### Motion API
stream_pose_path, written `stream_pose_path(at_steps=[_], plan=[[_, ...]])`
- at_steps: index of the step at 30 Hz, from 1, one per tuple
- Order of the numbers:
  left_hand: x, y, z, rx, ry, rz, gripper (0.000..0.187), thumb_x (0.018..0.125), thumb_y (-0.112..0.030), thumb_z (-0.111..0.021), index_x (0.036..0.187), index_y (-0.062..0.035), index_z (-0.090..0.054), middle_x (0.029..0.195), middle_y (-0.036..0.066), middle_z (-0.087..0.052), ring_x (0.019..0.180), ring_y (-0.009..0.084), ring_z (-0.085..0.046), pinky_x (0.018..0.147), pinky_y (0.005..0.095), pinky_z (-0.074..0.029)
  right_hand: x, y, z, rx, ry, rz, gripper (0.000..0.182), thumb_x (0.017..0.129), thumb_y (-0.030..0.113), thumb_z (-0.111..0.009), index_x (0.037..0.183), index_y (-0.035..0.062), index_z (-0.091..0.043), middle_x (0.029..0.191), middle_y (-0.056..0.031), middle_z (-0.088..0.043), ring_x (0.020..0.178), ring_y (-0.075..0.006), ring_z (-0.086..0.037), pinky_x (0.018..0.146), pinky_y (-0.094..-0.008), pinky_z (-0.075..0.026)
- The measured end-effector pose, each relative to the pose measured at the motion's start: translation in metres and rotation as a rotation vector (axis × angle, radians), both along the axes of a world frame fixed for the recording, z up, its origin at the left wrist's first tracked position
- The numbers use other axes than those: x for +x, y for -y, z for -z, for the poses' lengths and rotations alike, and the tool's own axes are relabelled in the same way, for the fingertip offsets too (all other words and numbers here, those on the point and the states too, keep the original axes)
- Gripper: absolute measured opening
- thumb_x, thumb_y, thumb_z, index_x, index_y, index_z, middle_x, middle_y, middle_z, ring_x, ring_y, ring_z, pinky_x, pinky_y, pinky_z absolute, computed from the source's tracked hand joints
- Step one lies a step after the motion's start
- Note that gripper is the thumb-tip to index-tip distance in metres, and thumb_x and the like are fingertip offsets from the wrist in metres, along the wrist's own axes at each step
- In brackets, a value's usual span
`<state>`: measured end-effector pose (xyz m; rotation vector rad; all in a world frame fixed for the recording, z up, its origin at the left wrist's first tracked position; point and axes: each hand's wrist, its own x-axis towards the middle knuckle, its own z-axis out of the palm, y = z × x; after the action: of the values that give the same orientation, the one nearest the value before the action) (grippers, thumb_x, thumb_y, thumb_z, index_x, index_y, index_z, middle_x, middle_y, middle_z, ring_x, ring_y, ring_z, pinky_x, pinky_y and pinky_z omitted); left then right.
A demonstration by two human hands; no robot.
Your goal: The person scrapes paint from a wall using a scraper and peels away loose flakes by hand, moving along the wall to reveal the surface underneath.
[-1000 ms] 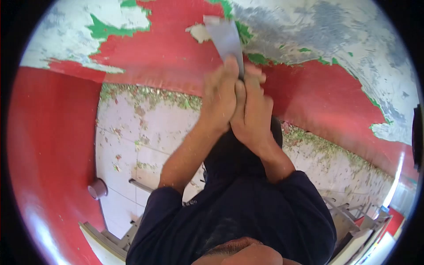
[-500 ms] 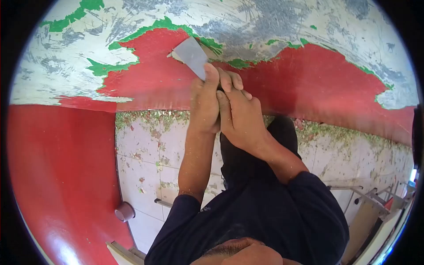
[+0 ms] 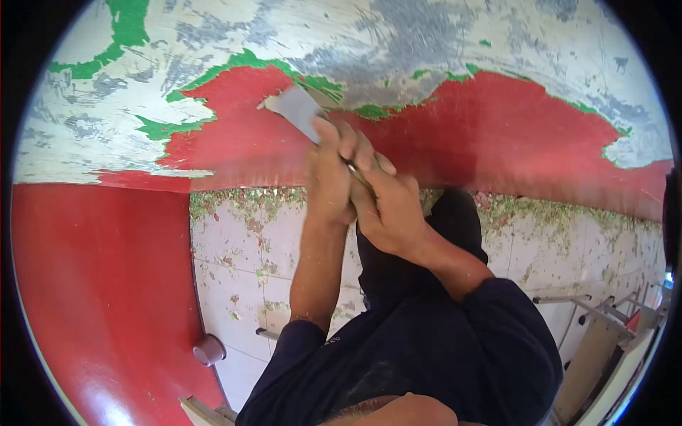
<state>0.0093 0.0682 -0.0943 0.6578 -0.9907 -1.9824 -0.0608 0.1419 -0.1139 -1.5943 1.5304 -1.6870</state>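
Note:
Both hands are wrapped round the handle of a scraper with a wide grey metal blade [image 3: 297,111]. My left hand [image 3: 329,174] is closed on it, thumb towards the blade. My right hand [image 3: 391,206] grips it from the right, with its fingers overlapping the left hand's; part of the handle shows between them. The blade lies on the red paint of the wall [image 3: 234,128], close to a ragged edge of green and whitish paint. A pale flake sits at the blade's left edge.
Paint chips litter the tiled floor [image 3: 227,284] along the wall's foot. A red surface [image 3: 99,284] rises at left, with a small round container [image 3: 209,350] beside it. A metal ladder-like frame [image 3: 597,341] stands at lower right.
Both hands and the scraper have moved slightly down and left in view. More of the handle shows between the hands, which are blurred by motion.

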Motion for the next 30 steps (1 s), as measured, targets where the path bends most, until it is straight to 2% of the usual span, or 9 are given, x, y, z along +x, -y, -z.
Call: stream_pose_path(at_steps=[5,8,11,14,17,21,25,28,30], plan=[[-0.006,-0.011,0.018,0.035,0.050,0.006,0.053,0.097,-0.055,-0.033,0.066,-0.0117,-0.035,0.057,0.004,-0.041,0.055,0.0235,-0.056,0.056,0.0355,-0.050,0.000,-0.011,0.010,-0.011,0.009,0.064,0.020,0.084,-0.002,-0.055,0.104,-0.0025,-0.059,0.075,-0.0218,-0.058,0.066,-0.0389,-0.062,0.056,-0.0356,-0.048],[0.000,0.002,0.011,0.040,-0.111,0.075,0.053,0.097,-0.056,-0.034,0.067,-0.0120,-0.037,0.057,0.004,-0.041,0.056,0.0229,-0.056,0.057,0.0356,-0.050,0.005,-0.008,0.002,0.002,0.045,0.081,0.014,0.085,-0.002,-0.055,0.099,-0.0027,-0.059,0.072,-0.0218,-0.057,0.063,-0.0384,-0.060,0.054,-0.0354,-0.046],[0.002,0.002,0.003,-0.033,-0.033,-0.062,0.053,0.097,-0.056,-0.034,0.068,-0.0117,-0.039,0.058,0.003,-0.041,0.056,0.0223,-0.057,0.056,0.0356,-0.050,0.013,-0.002,0.001,-0.072,0.030,0.101,0.011,0.087,0.001,-0.056,0.097,-0.0022,-0.058,0.070,-0.0208,-0.057,0.060,-0.0364,-0.060,0.051,-0.0372,-0.045],[-0.004,-0.003,0.010,0.034,-0.010,-0.087,0.053,0.096,-0.056,-0.034,0.070,-0.0114,-0.040,0.056,0.001,-0.039,0.055,0.0221,-0.056,0.056,0.0358,-0.051,0.011,-0.004,0.005,-0.053,0.057,0.096,0.010,0.087,0.003,-0.057,0.095,-0.0020,-0.058,0.070,-0.0210,-0.056,0.060,-0.0369,-0.059,0.051,-0.0381,-0.044],[0.001,0.006,0.002,0.096,-0.205,-0.076,0.054,0.095,-0.059,-0.034,0.070,-0.0117,-0.039,0.053,0.001,-0.035,0.053,0.0214,-0.054,0.057,0.0363,-0.051,0.012,-0.003,-0.001,-0.071,0.049,0.067,0.010,0.088,0.003,-0.057,0.096,-0.0020,-0.058,0.070,-0.0215,-0.056,0.059,-0.0367,-0.059,0.051,-0.0384,-0.044],[-0.006,-0.001,0.021,0.066,0.000,-0.029,0.054,0.092,-0.064,-0.036,0.068,-0.0153,-0.035,0.048,-0.001,-0.030,0.047,0.0189,-0.048,0.056,0.0369,-0.050,0.000,-0.001,0.011,-0.061,0.026,0.075,0.008,0.088,0.003,-0.057,0.094,-0.0016,-0.059,0.071,-0.0212,-0.056,0.059,-0.0365,-0.059,0.051,-0.0382,-0.044],[0.001,0.011,-0.004,0.063,-0.088,-0.117,0.053,0.095,-0.061,-0.033,0.067,-0.0157,-0.032,0.048,0.000,-0.029,0.046,0.0194,-0.046,0.053,0.0348,-0.048,0.008,0.005,0.007,-0.057,0.064,0.034,0.006,0.088,0.003,-0.057,0.090,-0.0016,-0.059,0.072,-0.0207,-0.055,0.058,-0.0365,-0.058,0.051,-0.0382,-0.043],[0.005,0.005,0.007,0.047,0.121,-0.120,0.053,0.095,-0.061,-0.032,0.067,-0.0160,-0.033,0.049,-0.002,-0.029,0.045,0.0180,-0.046,0.051,0.0335,-0.048,0.011,0.005,0.007,-0.066,0.063,0.045,0.008,0.087,0.001,-0.056,0.093,-0.0027,-0.059,0.073,-0.0218,-0.055,0.059,-0.0378,-0.057,0.051,-0.0386,-0.043],[0.000,0.005,0.008,0.099,0.062,-0.122,0.053,0.095,-0.060,-0.033,0.066,-0.0158,-0.033,0.049,-0.002,-0.029,0.045,0.0182,-0.045,0.051,0.0330,-0.047,0.008,-0.003,0.007,0.036,0.096,0.038,0.009,0.087,0.000,-0.055,0.095,-0.0032,-0.059,0.073,-0.0224,-0.056,0.061,-0.0383,-0.058,0.052,-0.0387,-0.044]])
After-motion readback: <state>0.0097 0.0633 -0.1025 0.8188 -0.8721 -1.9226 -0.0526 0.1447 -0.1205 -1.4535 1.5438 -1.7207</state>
